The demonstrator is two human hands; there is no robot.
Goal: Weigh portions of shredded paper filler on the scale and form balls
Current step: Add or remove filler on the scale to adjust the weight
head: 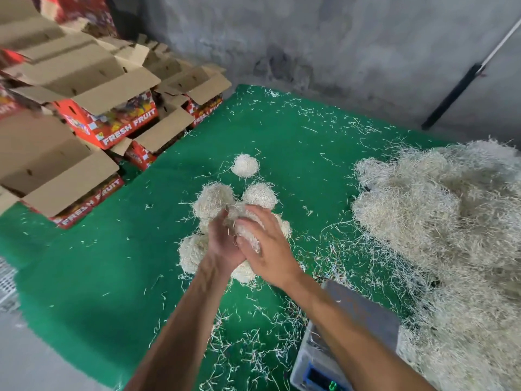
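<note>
I look down on a green mat [107, 249] strewn with loose strands, with a grey wall behind it. At the far left, open red cartons [107, 119] lie stacked with their brown flaps up; their sides read "FRESH FRUIT" in white letters. Along the right, a big heap of shredded paper filler [439, 215] spreads toward the near edge, and the scale [355, 311] sits just beside it at lower right, my right forearm crossing over its grey platform; its display shows green digits too blurred to read. In the middle of the mat lie finished balls [213, 199], one of them set apart farther back [245, 165], the rest clustered and partly hidden under my hands. My left hand [222, 244] and right hand [267, 249] come together above that cluster, fingers curled round one wad of filler [248, 230] squeezed between them, the left cupping it from the side, the right lying over the top.
</note>
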